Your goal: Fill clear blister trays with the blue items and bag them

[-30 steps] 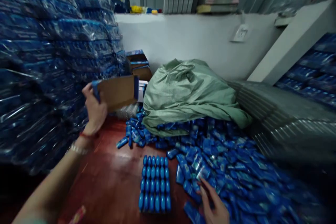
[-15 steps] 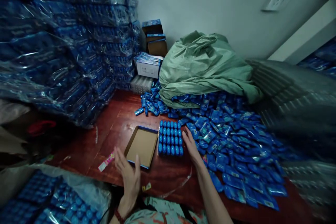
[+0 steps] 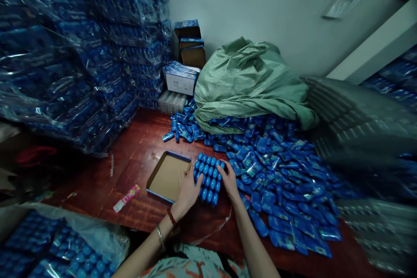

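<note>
A tray of glossy blue egg-shaped pieces (image 3: 210, 177) sits at a slant on the red-brown table, its pieces standing in even rows. My left hand (image 3: 189, 187) grips its left edge, thumb over the pieces. On the other side my right hand (image 3: 229, 180) holds the right edge, thumb near the top right corner. My fingers under the tray are hidden. Just left, partly behind my left hand, lies a shallow open cardboard box (image 3: 164, 177) with a blue rim and bare brown inside.
Loose blue packets (image 3: 280, 191) heap on the right, spilling from a green sack (image 3: 250, 82). Wrapped blue packs (image 3: 130, 47) tower at the left. Clear plastic trays (image 3: 374, 230) are at the right. A pink strip (image 3: 127, 197) lies left; a lined carton (image 3: 65, 247) holds blue pieces.
My left hand has moved right, across the box edge, onto the tray. My right hand has closed on the tray's other side. The tray has turned from straight to slanted.
</note>
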Available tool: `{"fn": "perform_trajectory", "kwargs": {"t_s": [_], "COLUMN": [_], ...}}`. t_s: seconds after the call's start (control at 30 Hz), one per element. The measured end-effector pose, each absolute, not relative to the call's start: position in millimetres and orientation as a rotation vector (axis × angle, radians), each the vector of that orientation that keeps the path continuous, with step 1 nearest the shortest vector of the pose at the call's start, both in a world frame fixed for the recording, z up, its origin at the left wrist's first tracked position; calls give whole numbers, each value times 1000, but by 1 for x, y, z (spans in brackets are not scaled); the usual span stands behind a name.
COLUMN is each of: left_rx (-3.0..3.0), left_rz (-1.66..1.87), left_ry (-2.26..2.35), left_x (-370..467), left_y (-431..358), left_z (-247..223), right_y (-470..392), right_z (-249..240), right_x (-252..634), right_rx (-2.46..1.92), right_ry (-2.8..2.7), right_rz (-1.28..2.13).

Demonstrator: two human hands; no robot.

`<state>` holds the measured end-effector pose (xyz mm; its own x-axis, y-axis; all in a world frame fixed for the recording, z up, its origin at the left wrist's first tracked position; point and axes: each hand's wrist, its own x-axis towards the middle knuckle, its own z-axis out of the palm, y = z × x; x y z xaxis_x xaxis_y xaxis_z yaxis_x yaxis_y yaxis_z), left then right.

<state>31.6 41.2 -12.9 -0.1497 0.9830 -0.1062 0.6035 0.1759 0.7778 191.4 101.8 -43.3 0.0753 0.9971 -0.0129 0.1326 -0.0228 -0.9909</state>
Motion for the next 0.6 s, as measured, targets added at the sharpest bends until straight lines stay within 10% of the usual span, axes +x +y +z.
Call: {"fn": "perform_trajectory", "kwargs": {"t_s": [0.6], "left_rx": [1480], "left_rz": [1110], "left_ry": [1534], "left_x": [-10], "left_y": [48], "left_z": [49], "right_y": [82], "right_z": [18], "right_x": [124], "right_rx": [-1122], "right_ry": [-752], "right_rz": [778]}}
